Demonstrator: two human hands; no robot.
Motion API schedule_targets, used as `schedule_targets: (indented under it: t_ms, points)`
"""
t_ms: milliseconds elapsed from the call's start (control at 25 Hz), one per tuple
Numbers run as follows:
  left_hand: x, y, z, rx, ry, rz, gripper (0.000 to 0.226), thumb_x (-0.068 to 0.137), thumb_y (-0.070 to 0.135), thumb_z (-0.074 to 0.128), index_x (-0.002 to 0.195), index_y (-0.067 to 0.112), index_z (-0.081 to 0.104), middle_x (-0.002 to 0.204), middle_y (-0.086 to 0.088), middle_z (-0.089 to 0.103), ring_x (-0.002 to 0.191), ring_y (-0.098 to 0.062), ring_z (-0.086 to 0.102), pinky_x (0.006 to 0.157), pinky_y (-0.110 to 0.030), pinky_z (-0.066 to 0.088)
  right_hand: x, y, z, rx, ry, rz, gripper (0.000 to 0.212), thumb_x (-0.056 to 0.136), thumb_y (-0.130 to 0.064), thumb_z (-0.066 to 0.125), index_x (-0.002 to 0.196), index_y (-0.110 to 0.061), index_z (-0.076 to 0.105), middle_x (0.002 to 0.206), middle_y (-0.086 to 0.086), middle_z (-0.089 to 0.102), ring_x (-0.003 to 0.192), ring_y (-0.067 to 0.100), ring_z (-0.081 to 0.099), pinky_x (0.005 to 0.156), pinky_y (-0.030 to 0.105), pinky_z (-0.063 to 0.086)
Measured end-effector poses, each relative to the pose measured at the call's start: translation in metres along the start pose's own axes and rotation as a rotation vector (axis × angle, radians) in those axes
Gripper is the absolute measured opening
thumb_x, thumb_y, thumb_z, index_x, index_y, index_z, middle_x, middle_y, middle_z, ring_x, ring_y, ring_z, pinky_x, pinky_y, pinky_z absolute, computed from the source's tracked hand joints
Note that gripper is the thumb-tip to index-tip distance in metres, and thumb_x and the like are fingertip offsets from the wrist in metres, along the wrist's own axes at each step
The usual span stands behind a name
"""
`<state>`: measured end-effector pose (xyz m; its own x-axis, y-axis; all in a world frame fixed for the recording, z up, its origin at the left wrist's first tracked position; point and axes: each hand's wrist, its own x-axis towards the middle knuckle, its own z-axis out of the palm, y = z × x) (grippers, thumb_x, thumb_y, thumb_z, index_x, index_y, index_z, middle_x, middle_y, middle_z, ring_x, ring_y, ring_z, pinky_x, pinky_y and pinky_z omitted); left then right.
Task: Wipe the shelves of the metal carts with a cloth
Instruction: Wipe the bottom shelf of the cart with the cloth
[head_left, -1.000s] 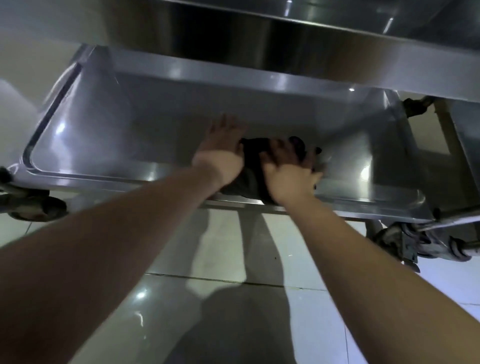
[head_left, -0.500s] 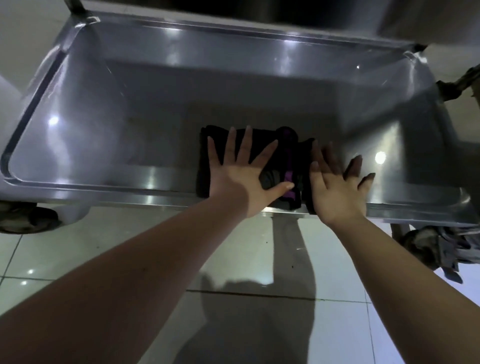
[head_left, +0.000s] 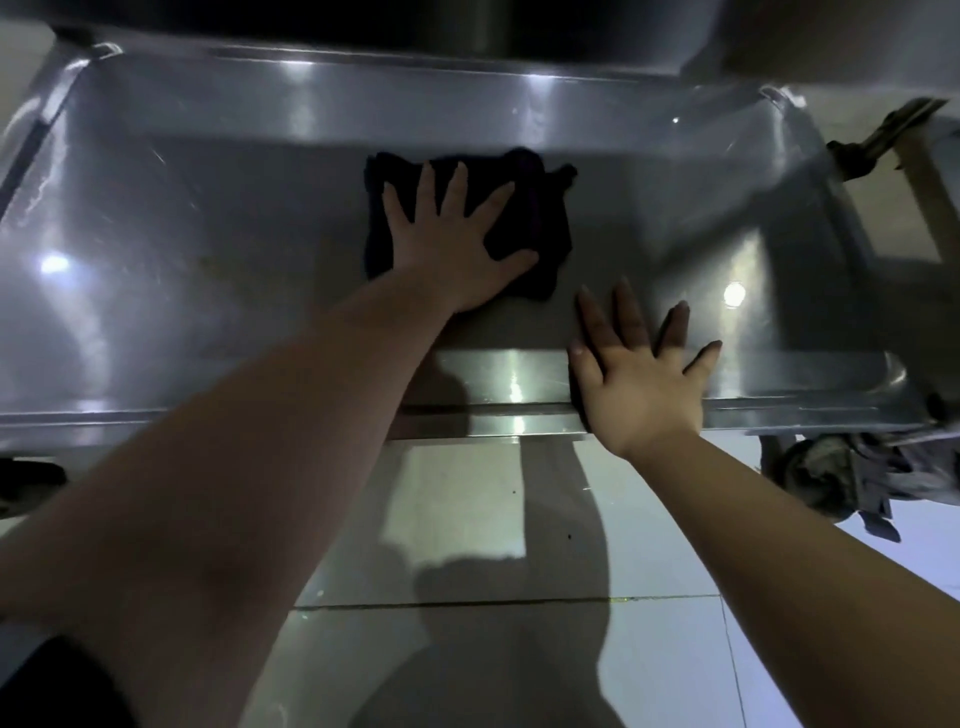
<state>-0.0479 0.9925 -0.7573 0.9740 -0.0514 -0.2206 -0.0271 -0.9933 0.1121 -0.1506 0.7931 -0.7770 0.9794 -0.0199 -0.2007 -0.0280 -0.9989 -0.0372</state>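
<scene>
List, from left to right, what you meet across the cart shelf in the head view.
left glare spot on the shelf → dark cloth with the left hand pressing flat on it → right hand, flat over the front rim → right glare spot → caster below the right corner

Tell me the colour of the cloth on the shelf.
The cloth is black; the head view shows it best.
</scene>
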Motion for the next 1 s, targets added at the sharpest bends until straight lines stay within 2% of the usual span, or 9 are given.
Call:
schedule_targets:
  t_ms: [160,240,360,520,600,760,880,1000]
  points:
    - [-0.123,-0.016,0.037,-0.014,0.091,0.09,0.083,0.074,0.091,0.011,0.148,0.056,-0.002,0.165,0.001,-0.002,0.15,-0.029,-0.008,0.113,-0.059,-0.012,-0.002,0.001,0.002,-0.004,0.017,-0.004,0.055,0.094,-0.057,0.008,0.144,-0.056,-0.014,0.162,-0.015,-0.013,0.145,0.043,-0.016,0.108,0.071,-0.01]
    - [-0.148,-0.023,0.044,0.009,0.095,0.068,0.083,0.072,0.092,0.007,0.147,0.058,-0.004,0.165,0.0,0.0,0.15,-0.028,-0.007,0.112,-0.06,-0.012,-0.004,-0.001,0.003,-0.02,0.02,-0.004,0.057,0.091,-0.058,0.004,0.144,-0.055,-0.017,0.161,-0.014,-0.015,0.145,0.044,-0.016,0.108,0.072,-0.009]
    - [-0.101,-0.018,0.036,0.054,0.078,0.002,0.086,0.07,0.094,0.006,0.146,0.057,-0.01,0.165,-0.001,-0.008,0.149,-0.031,-0.013,0.11,-0.064,-0.014,-0.007,-0.003,0.006,-0.039,0.029,-0.003,0.058,0.088,-0.06,-0.001,0.143,-0.055,-0.019,0.161,-0.014,-0.016,0.145,0.046,-0.015,0.108,0.072,-0.008]
    - [0.006,-0.017,0.001,0.016,0.048,-0.09,0.089,0.074,0.092,0.015,0.151,0.05,-0.002,0.165,-0.003,-0.006,0.149,-0.033,-0.01,0.111,-0.068,-0.01,-0.005,-0.002,0.003,-0.018,0.033,-0.007,0.055,0.092,-0.06,0.004,0.143,-0.057,-0.016,0.161,-0.015,-0.014,0.145,0.044,-0.016,0.108,0.071,-0.009]
    - [0.024,-0.023,-0.008,0.013,0.014,-0.127,0.09,0.075,0.092,0.017,0.152,0.049,-0.002,0.165,-0.002,-0.006,0.149,-0.033,-0.011,0.111,-0.068,-0.01,-0.002,-0.002,0.0,-0.002,0.019,-0.005,0.054,0.094,-0.06,0.007,0.144,-0.058,-0.014,0.161,-0.017,-0.014,0.145,0.043,-0.016,0.108,0.071,-0.01]
    - [-0.033,-0.037,0.012,0.032,0.051,-0.03,0.087,0.074,0.092,0.016,0.15,0.052,-0.001,0.165,0.001,-0.002,0.15,-0.03,-0.007,0.114,-0.063,-0.008,0.001,-0.002,-0.001,0.002,0.005,0.001,0.055,0.094,-0.059,0.009,0.144,-0.058,-0.013,0.161,-0.017,-0.013,0.146,0.042,-0.015,0.108,0.071,-0.01]
    - [-0.104,-0.08,0.032,0.05,0.099,0.033,0.087,0.067,0.097,0.01,0.144,0.061,-0.006,0.165,0.008,-0.002,0.151,-0.023,-0.005,0.115,-0.058,-0.007,0.002,0.0,0.0,-0.002,-0.009,0.004,0.055,0.093,-0.061,0.008,0.144,-0.059,-0.013,0.161,-0.018,-0.014,0.146,0.043,-0.014,0.109,0.071,-0.009]
    - [-0.139,-0.145,0.032,0.039,0.136,-0.061,0.086,0.064,0.099,0.008,0.141,0.064,-0.008,0.164,0.01,0.001,0.15,-0.021,0.0,0.117,-0.056,-0.004,0.004,-0.002,-0.001,-0.004,-0.011,0.001,0.054,0.093,-0.062,0.009,0.143,-0.06,-0.012,0.161,-0.019,-0.014,0.146,0.043,-0.012,0.109,0.071,-0.008]
